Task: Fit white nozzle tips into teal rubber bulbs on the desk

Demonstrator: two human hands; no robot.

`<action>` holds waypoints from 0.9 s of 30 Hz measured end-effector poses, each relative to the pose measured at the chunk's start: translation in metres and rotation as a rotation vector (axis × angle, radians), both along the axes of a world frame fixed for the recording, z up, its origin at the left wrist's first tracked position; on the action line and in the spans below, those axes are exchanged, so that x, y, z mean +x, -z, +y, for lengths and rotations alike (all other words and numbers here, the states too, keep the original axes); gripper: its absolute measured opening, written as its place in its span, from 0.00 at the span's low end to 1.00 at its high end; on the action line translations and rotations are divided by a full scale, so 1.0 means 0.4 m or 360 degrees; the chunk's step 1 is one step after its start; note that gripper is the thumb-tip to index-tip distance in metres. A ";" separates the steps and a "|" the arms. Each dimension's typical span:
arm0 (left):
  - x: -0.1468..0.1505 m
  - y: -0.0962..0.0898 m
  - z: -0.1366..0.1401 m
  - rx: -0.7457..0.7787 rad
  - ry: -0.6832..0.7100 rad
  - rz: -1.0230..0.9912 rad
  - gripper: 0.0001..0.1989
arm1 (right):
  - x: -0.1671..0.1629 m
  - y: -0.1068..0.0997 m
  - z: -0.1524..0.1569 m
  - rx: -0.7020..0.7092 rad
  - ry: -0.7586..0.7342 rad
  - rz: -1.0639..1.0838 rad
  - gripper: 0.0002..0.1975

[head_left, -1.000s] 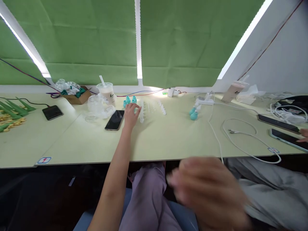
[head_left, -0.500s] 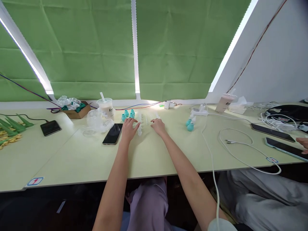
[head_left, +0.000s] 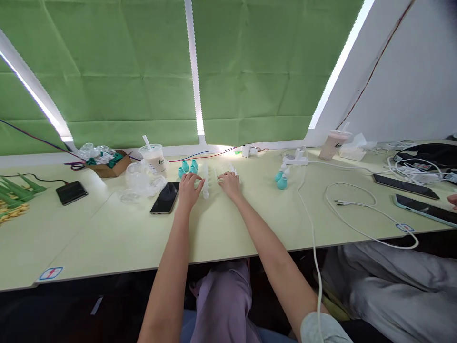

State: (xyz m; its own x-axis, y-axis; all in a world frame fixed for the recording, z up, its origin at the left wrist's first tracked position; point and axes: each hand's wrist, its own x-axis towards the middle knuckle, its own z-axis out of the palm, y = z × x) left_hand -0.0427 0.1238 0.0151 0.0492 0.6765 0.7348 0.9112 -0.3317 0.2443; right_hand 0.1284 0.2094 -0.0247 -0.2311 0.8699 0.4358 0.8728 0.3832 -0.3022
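Note:
Small whitish translucent pieces stand in upright rows on the table, between my hands and behind them. My left hand (head_left: 189, 191) is open, thumb apart from the bent fingers, just left of the nearest row of pieces (head_left: 205, 183). Its fingertips reach over the front of several teal bulb-shaped parts (head_left: 184, 166), partly hiding them. My right hand (head_left: 230, 185) lies low over the right side of the rows, fingers bent and slightly apart, tips at the pieces. Nothing shows in its grip. More white pieces (head_left: 233, 169) stick out behind its knuckles.
Left of my hands lie a black phone (head_left: 165, 198), a crumpled clear bag (head_left: 143, 178) and a drink cup (head_left: 153, 158). Teal bulbs with white tips (head_left: 282, 181) stand to the right. A white cable (head_left: 310, 214) crosses the table there. Another person's hand (head_left: 452, 200) shows far right.
My right hand has shifted left, closer to the middle rows. My left hand stays beside the left row, nearly unmoved. The view has tilted slightly.

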 end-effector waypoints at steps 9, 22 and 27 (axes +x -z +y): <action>-0.007 0.000 0.001 -0.0057 -0.0026 0.0005 0.13 | -0.020 -0.011 -0.003 0.0072 -0.0098 -0.0002 0.08; 0.090 -0.002 0.020 -0.0681 0.0856 -0.1223 0.15 | 0.066 -0.131 -0.188 0.0340 -0.0325 0.0474 0.11; 0.085 0.010 0.021 -0.0755 0.0794 -0.1276 0.14 | 0.078 -0.112 -0.182 0.0368 -0.0451 0.0430 0.09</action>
State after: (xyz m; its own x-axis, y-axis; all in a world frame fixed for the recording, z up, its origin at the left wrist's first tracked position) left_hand -0.0087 0.1320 0.0110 0.0180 0.9398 0.3413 0.2125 -0.3372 0.9171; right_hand 0.1598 0.1368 0.0202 -0.2976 0.6611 0.6887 0.6253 0.6801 -0.3827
